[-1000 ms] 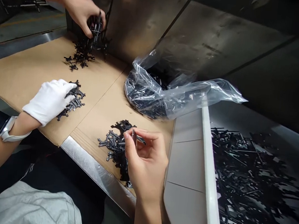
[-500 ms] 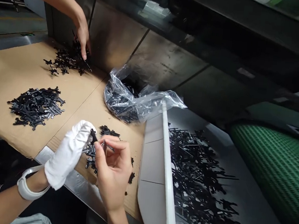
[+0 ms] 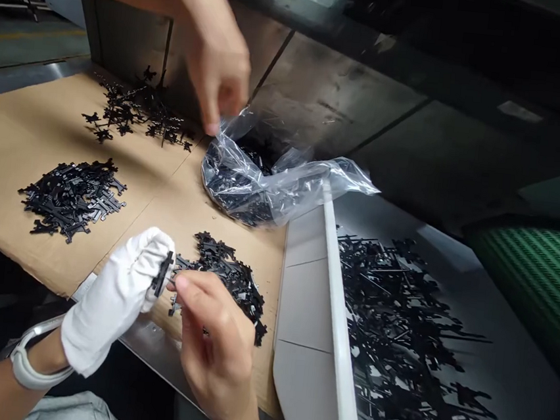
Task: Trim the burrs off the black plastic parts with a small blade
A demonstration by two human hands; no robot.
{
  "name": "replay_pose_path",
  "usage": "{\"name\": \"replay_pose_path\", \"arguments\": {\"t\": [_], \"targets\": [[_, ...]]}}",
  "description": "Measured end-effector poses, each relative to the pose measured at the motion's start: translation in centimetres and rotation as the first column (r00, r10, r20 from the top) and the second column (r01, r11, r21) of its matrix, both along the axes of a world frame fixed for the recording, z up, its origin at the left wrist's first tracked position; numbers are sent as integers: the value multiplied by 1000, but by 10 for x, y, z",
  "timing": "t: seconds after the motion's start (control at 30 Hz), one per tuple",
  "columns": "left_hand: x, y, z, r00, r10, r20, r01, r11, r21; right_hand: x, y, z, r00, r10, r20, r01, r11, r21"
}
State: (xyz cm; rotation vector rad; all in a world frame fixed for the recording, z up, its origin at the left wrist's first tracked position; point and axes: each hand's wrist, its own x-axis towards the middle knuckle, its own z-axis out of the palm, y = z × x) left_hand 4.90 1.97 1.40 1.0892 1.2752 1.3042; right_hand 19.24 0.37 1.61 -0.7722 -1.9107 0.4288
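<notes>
Two hands work close together in the head camera's view, low in front of a cardboard-covered worktop [image 3: 155, 221]. The left hand [image 3: 116, 296], in a white glove, pinches a small black part [image 3: 163, 273], which stands nearly upright above the near edge of the cardboard. A pale band [image 3: 38, 355] circles that wrist. The bare right hand [image 3: 222, 346] is just beside the part, thumb and fingers bent narrowly together; a thin dark sliver shows at the fingertips, but whether it is gripped cannot be told.

Partly hidden behind the right hand lies a near heap [image 3: 237, 275] of similar black pieces. Another, the left heap [image 3: 73, 197], sits well apart on the cardboard, while branching black frames [image 3: 131, 113] lie toward the far side. A co-worker's hand [image 3: 223, 76], blurred, reaches in from the upper left with fingers curled, its fingertips at the edge of a clear plastic bag [image 3: 282, 187] of dark pieces; contact cannot be made out. To the right, a white-edged divider [image 3: 340, 334] separates the worktop from a mass of black scraps [image 3: 406, 341], with green mesh [image 3: 541, 275] beyond.
</notes>
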Motion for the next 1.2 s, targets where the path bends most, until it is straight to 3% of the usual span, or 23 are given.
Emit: {"name": "replay_pose_path", "arguments": {"t": [0.13, 0.33, 0.63, 0.9, 1.03, 1.1, 1.2], "targets": [[-4, 0, 6, 999, -9, -50, 11, 1000, 29, -3, -1, 8, 986, -110, 129, 90, 984, 151], [-8, 0, 13, 998, -67, 4, 67, 998, -2, -11, -5, 17, 974, -216, 62, 217, 976, -14], [-11, -3, 14, 988, 80, -133, -92, 992, -88, -9, -5, 16, 979, -198, 44, 202, 975, -94], [-16, -10, 12, 979, 10, -201, -20, 999, -45, -8, -8, 23, 976, -195, 93, 212, 951, -224], [-15, -10, 11, 970, 36, -242, -38, 999, -2, -5, -9, 23, 977, -186, 101, 207, 936, -286], [-15, -9, 14, 961, 70, -266, -57, 997, 54, -2, -9, 22, 985, -137, 103, 160, 949, -272], [-14, -8, 19, 961, 42, -274, -16, 995, 95, 4, -9, 17, 991, -52, 120, 68, 988, -137]]}}
